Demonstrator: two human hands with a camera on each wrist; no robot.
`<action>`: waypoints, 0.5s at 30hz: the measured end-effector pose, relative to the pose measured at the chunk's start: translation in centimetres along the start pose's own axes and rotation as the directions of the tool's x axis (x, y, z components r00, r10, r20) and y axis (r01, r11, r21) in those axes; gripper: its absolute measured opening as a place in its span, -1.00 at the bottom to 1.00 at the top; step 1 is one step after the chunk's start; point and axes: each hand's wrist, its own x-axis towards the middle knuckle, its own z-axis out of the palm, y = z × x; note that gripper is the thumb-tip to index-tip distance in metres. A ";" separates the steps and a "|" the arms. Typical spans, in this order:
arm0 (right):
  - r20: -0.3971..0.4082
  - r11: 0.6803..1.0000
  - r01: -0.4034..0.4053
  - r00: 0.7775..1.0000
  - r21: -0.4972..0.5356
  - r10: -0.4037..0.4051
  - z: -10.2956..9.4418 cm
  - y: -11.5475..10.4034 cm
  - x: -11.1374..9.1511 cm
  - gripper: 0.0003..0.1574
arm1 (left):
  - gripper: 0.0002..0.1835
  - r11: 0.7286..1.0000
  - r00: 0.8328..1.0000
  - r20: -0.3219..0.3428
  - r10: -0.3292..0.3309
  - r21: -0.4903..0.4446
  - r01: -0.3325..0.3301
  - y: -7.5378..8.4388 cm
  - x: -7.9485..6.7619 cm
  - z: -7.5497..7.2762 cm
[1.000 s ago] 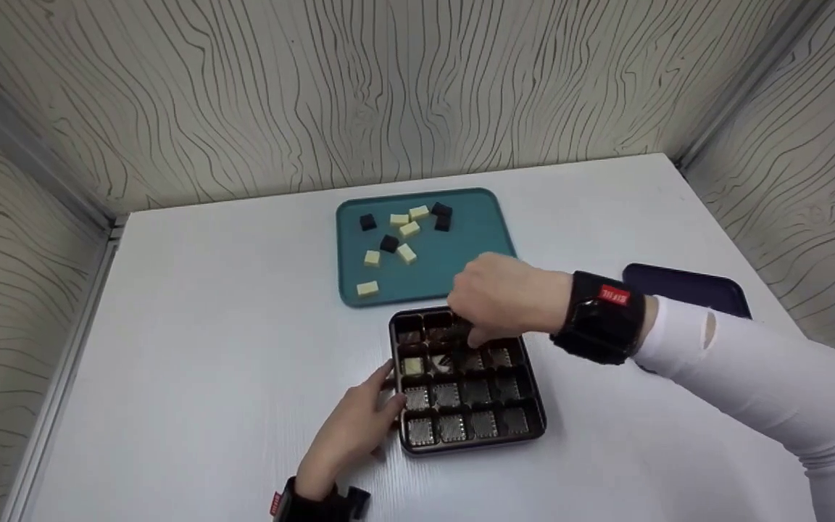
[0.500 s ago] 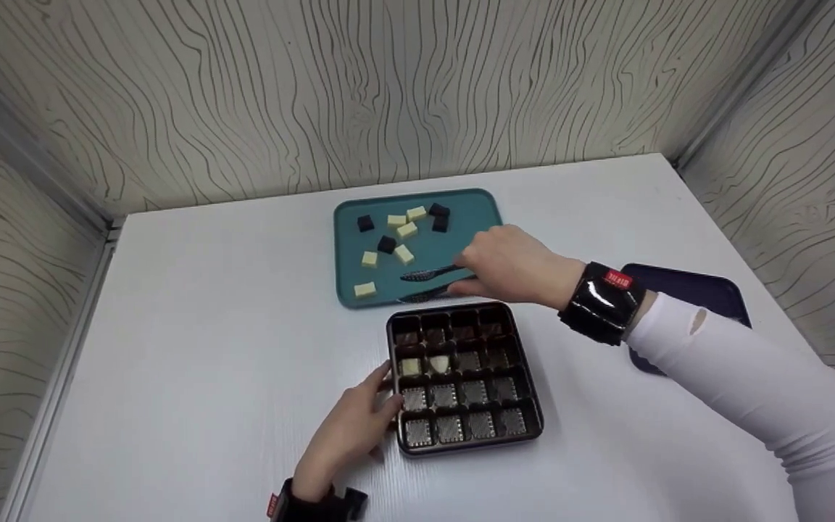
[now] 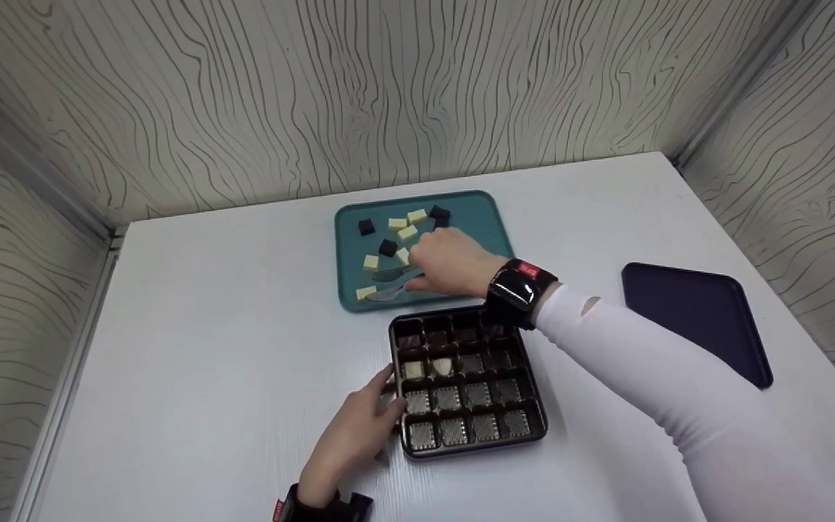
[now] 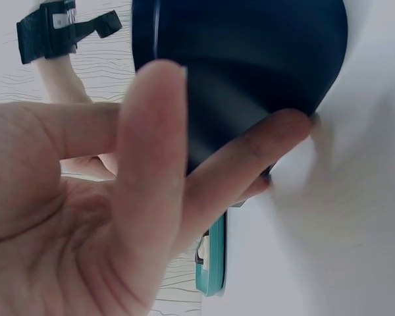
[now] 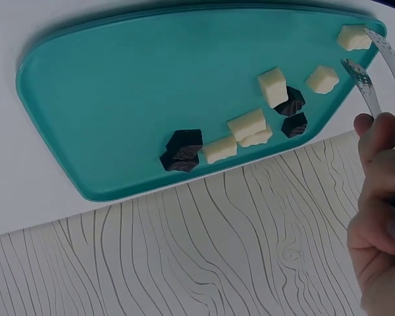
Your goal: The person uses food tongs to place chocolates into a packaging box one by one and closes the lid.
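Observation:
My right hand [image 3: 454,262] grips metal tongs [image 3: 392,275] over the front of the teal tray [image 3: 467,210]. Their two parted tips stand around a white chocolate cube [image 5: 353,37] at the tray's corner in the right wrist view, with one tip overlapping it. My left hand [image 3: 356,424] rests against the left side of a dark compartmented box [image 3: 536,391], thumb at the rim, fingers extended along the wall in the left wrist view. Dark chocolate pieces [image 3: 409,339] fill the box's back row. Two white pieces [image 3: 414,370] occupy the left of the second row.
Several white and dark chocolate cubes [image 3: 388,248] lie scattered on the teal tray. A dark purple lid-like tray [image 3: 700,312] lies to the right on the white table [image 3: 229,348]. A wood-patterned wall [image 3: 388,94] rises behind the table.
From the box, my right hand has lifted the tongs back and left over the teal tray, uncovering a white piece in the second row. The left hand stays at the box.

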 end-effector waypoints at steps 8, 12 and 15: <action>0.030 0.999 -0.026 0.999 -0.038 0.027 1.0 -0.3 1.4 -0.25 | -0.28 1.000 1.000 0.003 0.000 -0.016 0.000 -0.1 0.0 0.0; 0.051 0.998 -0.051 0.997 -0.031 0.053 1.1 -0.5 1.8 -0.29 | -0.29 1.000 1.000 0.002 -0.001 -0.031 0.001 -0.1 0.0 0.0; 0.066 0.998 -0.058 0.996 -0.036 0.060 1.1 -0.7 2.0 -0.32 | -0.29 1.000 1.000 0.004 -0.005 -0.030 0.006 -0.1 0.0 0.0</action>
